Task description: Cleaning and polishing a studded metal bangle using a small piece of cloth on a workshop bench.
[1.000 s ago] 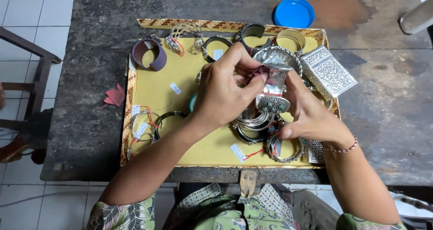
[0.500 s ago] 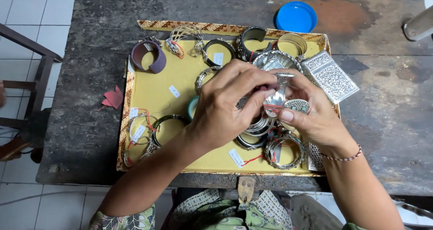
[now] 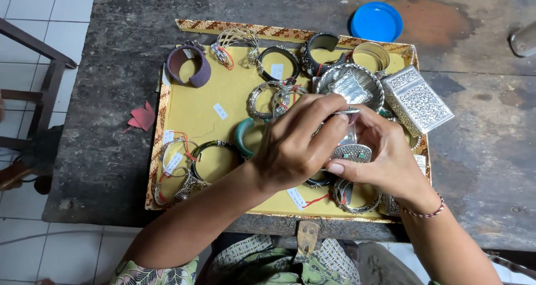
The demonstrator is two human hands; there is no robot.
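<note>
Both hands meet over the right half of the yellow tray (image 3: 223, 103), which lies on the dark surface (image 3: 111, 95). The left hand (image 3: 293, 148) comes in from the left, and its fingers (image 3: 326, 109) pinch the upper rim of a silver cuff (image 3: 350, 145). The right hand (image 3: 385, 156) cups the cuff from the right and below, with the thumb pressed just under the patterned panel. So the cuff sits between the two hands, held by both, upright, its long axis running roughly from the person toward the far edge of the tray. It hangs above the loose bangles (image 3: 352, 198) near the tray's near edge. A silver bowl (image 3: 349, 84) lies just beyond the fingers, with an embossed box (image 3: 416, 100) to its right.
</note>
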